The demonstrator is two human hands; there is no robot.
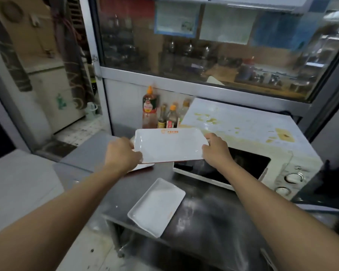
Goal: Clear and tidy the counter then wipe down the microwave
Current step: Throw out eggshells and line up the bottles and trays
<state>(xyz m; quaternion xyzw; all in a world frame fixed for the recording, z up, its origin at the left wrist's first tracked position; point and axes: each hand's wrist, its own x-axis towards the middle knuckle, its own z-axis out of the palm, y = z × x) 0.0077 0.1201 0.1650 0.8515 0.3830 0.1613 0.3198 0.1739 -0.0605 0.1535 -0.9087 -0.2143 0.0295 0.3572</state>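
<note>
Both hands hold a white rectangular tray [169, 144] with an orange logo above the dark steel counter [207, 218]. My left hand [123, 153] grips its left end, my right hand [216, 148] its right end. Under the left hand the edge of another flat white plate [143, 167] peeks out on the counter. A second white rectangular tray [157, 207] lies near the counter's front edge. The white microwave [249, 133] stands at the right, its top spotted with yellow stains, its dark door facing me.
Several sauce bottles [150, 108] stand against the back wall, left of the microwave. A glass window in a metal frame [184, 77] runs above. The microwave's knobs [294, 178] are at the far right. A tiled floor and doorway lie to the left.
</note>
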